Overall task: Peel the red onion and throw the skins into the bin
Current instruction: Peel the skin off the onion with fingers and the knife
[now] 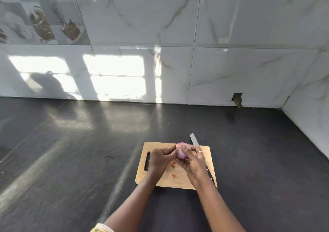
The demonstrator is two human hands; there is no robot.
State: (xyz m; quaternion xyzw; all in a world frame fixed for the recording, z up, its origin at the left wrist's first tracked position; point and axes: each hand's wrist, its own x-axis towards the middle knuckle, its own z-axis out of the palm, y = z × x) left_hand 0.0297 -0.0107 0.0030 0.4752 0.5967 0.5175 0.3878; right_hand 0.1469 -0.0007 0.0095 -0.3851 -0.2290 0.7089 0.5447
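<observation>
**Peeling under way, onion held over the board**

The red onion (181,155) is held just above the cutting board (142,176), between both hands. The right hand (193,162) has its grip closed round the onion, thumb across the top, apparently cupping it so it cannot turn. The left hand (159,157) pinches at the onion's left flank, probably lifting skin.

Working over the board looks deliberate: the skin scraps (173,164) lie on it, easy to gather. The knife (194,140) lies along the board's right side, its tip out over the dark surface (89,151), clear of the fingers. Bin not in view, scraps not yet binned.
</observation>
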